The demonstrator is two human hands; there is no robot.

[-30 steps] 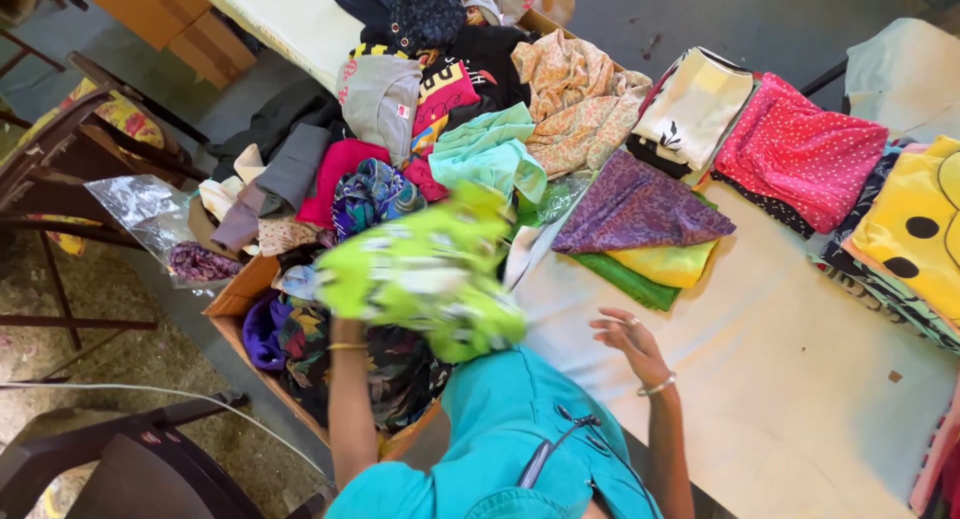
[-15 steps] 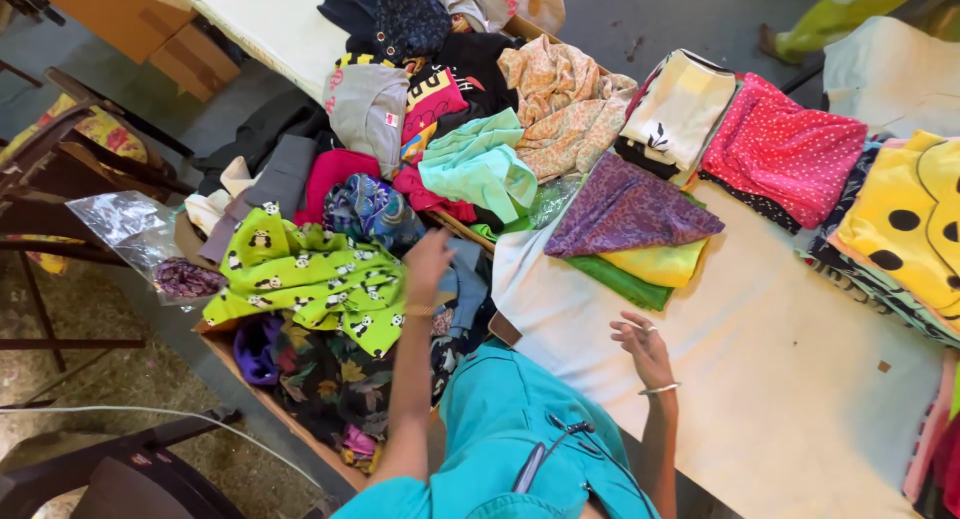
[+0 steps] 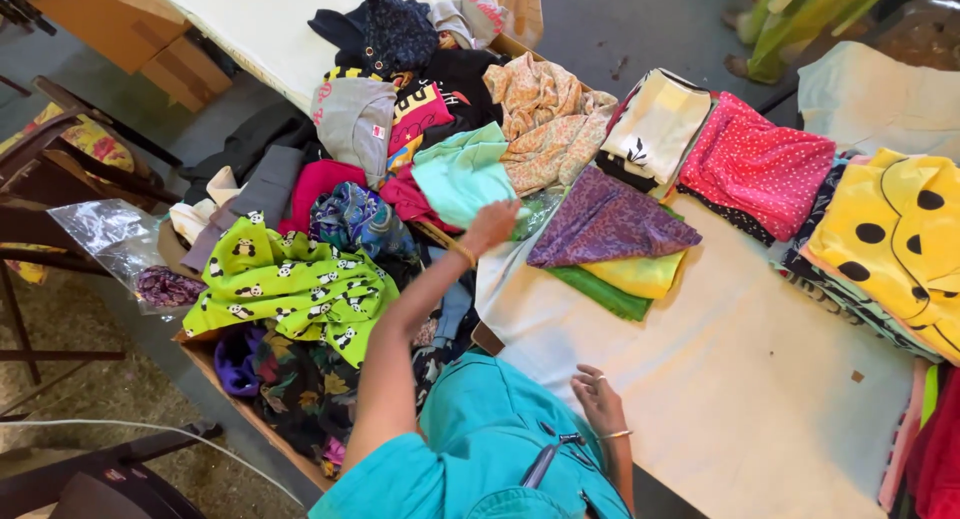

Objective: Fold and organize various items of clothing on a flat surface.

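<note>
Mint-green cloth [image 3: 465,174] lies crumpled on the heap of clothes at the near-left corner of the counter [image 3: 740,379], and the left hand [image 3: 492,222] reaches out to it with the arm stretched long. Its fingers curl onto the lower edge of that cloth; whether they pinch it or merely touch it cannot be told from this view. A thin bangle sits on that wrist.

Just beside the mint-green cloth, toward the person, is a blue patterned garment [image 3: 352,219], and nearer still a lime-green cloth with small panda prints [image 3: 290,289] is spread over the front of the heap. Beyond the mint-green cloth lie a peach floral garment [image 3: 545,119] and a grey top [image 3: 352,124].

On the counter side of the mint-green cloth, a folded purple cloth [image 3: 605,224] rests on top of yellow and green folded pieces [image 3: 625,279]. Farther along from it sit a red dotted fabric [image 3: 760,164] and a yellow cloth with black spots [image 3: 890,244].

The right hand [image 3: 598,399] rests on the pale counter cover, well apart from the mint-green cloth, close to the person's teal-clad body. Its fingers are loosely bent and hold nothing.
</note>
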